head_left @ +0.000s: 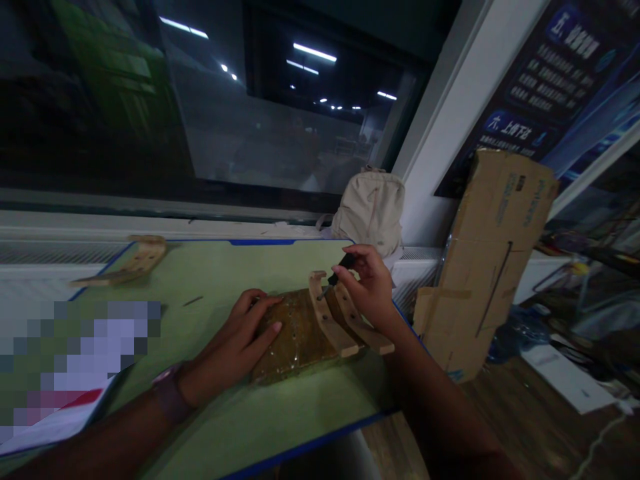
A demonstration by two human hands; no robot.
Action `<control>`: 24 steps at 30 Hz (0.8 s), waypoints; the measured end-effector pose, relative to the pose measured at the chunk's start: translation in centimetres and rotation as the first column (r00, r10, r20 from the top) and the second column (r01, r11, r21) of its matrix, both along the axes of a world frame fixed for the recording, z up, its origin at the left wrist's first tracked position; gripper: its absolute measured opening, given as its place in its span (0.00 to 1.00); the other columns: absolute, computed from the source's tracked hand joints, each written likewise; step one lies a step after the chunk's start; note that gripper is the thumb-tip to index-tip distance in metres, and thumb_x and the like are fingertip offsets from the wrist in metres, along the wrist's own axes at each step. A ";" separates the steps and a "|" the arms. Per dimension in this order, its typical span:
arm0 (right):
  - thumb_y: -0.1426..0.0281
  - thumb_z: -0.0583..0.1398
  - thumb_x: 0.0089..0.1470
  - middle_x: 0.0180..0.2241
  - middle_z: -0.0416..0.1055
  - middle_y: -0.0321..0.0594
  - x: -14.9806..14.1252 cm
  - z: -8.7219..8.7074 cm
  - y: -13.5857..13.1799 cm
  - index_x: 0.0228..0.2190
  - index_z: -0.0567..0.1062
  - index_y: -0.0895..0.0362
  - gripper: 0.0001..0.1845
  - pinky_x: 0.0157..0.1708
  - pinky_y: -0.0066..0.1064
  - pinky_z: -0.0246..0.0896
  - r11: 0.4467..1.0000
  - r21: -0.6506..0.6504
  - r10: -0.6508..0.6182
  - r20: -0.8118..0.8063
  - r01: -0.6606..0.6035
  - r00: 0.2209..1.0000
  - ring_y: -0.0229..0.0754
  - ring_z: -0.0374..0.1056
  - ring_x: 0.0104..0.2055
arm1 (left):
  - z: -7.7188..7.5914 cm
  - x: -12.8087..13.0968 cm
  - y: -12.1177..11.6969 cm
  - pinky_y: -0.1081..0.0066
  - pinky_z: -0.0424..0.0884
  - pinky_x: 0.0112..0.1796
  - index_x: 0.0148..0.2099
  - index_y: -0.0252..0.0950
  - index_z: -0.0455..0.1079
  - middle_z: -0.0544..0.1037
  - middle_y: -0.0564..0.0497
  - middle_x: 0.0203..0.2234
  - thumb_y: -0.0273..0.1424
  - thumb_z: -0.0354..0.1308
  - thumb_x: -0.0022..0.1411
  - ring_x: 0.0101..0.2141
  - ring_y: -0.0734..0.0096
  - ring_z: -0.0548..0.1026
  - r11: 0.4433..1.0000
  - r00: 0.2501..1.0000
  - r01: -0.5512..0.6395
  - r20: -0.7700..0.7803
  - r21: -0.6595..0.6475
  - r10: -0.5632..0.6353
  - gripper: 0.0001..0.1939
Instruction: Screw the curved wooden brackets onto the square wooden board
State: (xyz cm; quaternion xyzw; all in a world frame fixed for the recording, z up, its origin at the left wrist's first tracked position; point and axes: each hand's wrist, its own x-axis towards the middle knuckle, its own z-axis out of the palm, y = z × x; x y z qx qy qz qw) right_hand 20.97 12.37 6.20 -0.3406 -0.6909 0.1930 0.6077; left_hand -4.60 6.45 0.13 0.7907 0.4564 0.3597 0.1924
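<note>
My left hand (245, 337) lies with spread fingers on a brown, tape-covered block (297, 330), possibly wrapped cardboard. Between the thumb and fingers of my right hand (369, 283) is the black handle of a screwdriver (342, 269). Its tip points down at a hole near the far end of a curved wooden piece (330, 327), which rests across the block. A second curved wooden piece (367, 331) lies alongside to the right, with holes in it and its far end partly hidden by my right hand.
All this sits on a green table (215, 407) with blue edging. Another curved wooden piece (143, 260) lies at the far left corner, near a thin dark object (193, 301). A beige backpack (373, 210) stands by the window, and flattened cardboard (493, 267) leans at the right.
</note>
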 end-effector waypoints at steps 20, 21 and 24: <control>0.62 0.61 0.62 0.48 0.74 0.42 0.0 0.9 -0.3 0.47 0.74 0.48 0.12 0.51 0.42 0.71 0.961 -0.022 0.278 0.034 -0.277 0.960 0.44 0.74 0.49 | 0.1 0.1 0.0 0.55 0.66 0.58 0.61 0.41 0.64 0.63 0.45 0.54 0.41 0.47 0.74 0.56 0.57 0.67 1.000 1.000 0.008 0.014 -0.016 -0.008 0.18; 0.61 0.61 0.62 0.46 0.75 0.41 -0.1 0.8 -0.2 0.47 0.73 0.48 0.12 0.50 0.41 0.72 0.941 -0.058 0.334 -0.013 -0.334 0.942 0.43 0.76 0.47 | 0.1 0.1 0.0 0.55 0.67 0.58 0.61 0.41 0.64 0.63 0.45 0.54 0.41 0.47 0.74 0.55 0.57 0.67 1.000 1.000 0.008 0.015 -0.016 -0.007 0.19; 0.60 0.64 0.59 0.38 0.76 0.37 -0.1 0.1 0.3 0.46 0.71 0.49 0.15 0.44 0.37 0.74 0.945 -0.096 0.306 -0.070 -0.312 0.949 0.40 0.76 0.39 | 0.0 0.1 0.0 0.55 0.68 0.57 0.60 0.41 0.64 0.63 0.45 0.53 0.42 0.47 0.74 0.54 0.57 0.67 1.000 1.000 0.000 0.020 -0.015 0.001 0.18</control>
